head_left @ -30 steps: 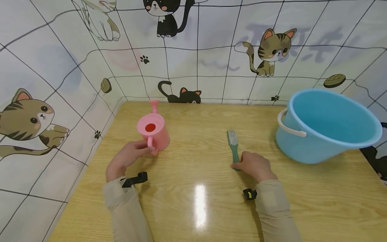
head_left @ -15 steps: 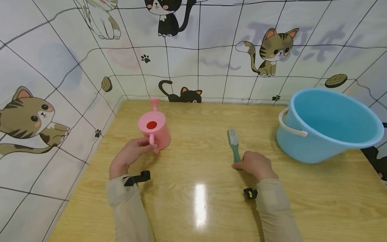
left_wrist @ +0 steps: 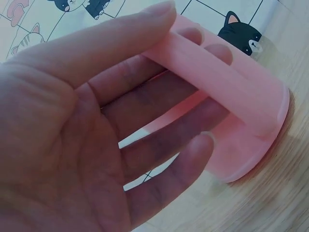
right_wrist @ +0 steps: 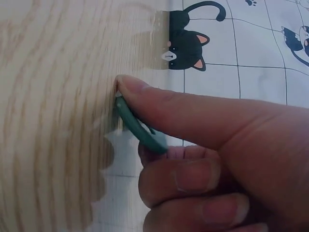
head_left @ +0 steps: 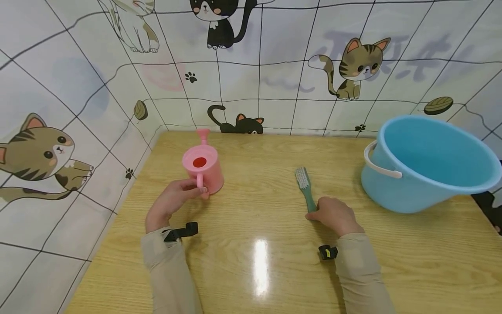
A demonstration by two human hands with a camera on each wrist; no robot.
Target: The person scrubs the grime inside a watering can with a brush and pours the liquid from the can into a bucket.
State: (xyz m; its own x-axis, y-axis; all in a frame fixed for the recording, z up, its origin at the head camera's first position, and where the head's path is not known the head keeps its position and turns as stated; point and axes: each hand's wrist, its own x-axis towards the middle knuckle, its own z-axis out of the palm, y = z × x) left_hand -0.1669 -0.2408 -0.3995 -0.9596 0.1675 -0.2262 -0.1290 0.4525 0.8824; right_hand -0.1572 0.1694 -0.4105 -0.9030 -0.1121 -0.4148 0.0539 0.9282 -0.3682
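Turned the green brush (head_left: pixel 303 182) slightly since a second ago, swinging its bristled end a little farther left of the right hand (head_left: pixel 333 214). Pinching its slim handle (head_left: pixel 310 200) between thumb and fingers, and pointing the white bristles away, beyond that grip. Cannot tell whether touching the wooden table (head_left: pixel 235 244) with it or holding it just above. Gripping the pink watering can (head_left: pixel 213 174) in the left hand (head_left: pixel 172 199) by its loop handle (left_wrist: pixel 212 77), thumb on the near side, fingers behind. Holding it roughly upright, body and spout just beyond that grip. See, right of the right-hand grip and farther off, a blue bucket (head_left: pixel 404 194), apart from the brush.
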